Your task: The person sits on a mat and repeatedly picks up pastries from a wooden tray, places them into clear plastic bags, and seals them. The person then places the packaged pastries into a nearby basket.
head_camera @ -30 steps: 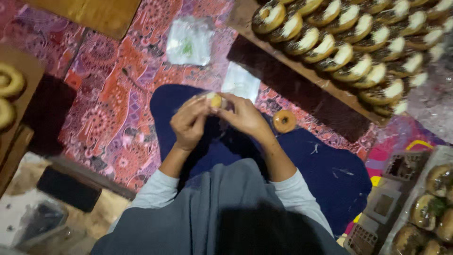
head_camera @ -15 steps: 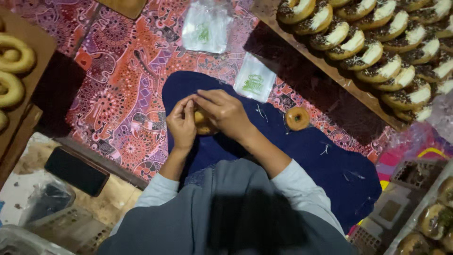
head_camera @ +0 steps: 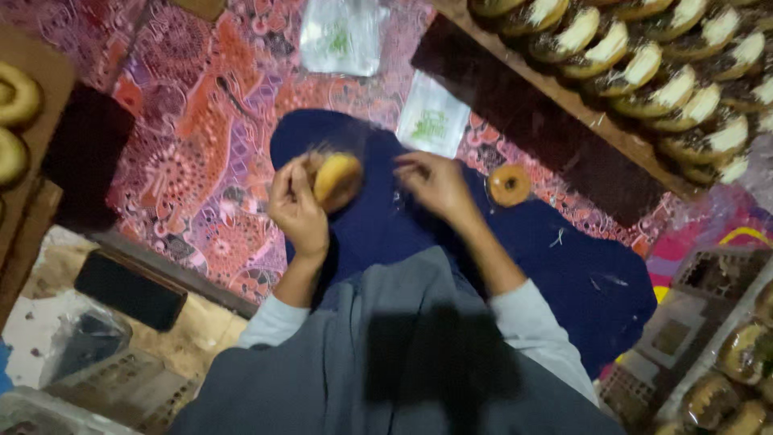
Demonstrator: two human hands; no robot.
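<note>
My left hand [head_camera: 296, 208] holds a round golden bun [head_camera: 336, 178] in a clear wrapper, lifted over the dark blue cloth [head_camera: 564, 266] on my lap. My right hand [head_camera: 435, 184] hovers beside it with fingers loosely curled; whether they pinch the wrapper's edge is blurred. A small ring-shaped doughnut [head_camera: 509, 185] lies on the blue cloth just right of my right hand.
A wooden tray [head_camera: 564, 97] with several rows of cream-topped pastries runs across the top right. Two clear plastic bags [head_camera: 342, 32] [head_camera: 433, 125] lie on the red patterned cloth [head_camera: 201, 153]. Doughnuts [head_camera: 16, 93] sit at left, packed pastries [head_camera: 737, 354] at bottom right, a dark phone [head_camera: 129, 290] at lower left.
My hands have separated. The left hand now carries the bun alone, moved left, while the right hand has drawn off to the right.
</note>
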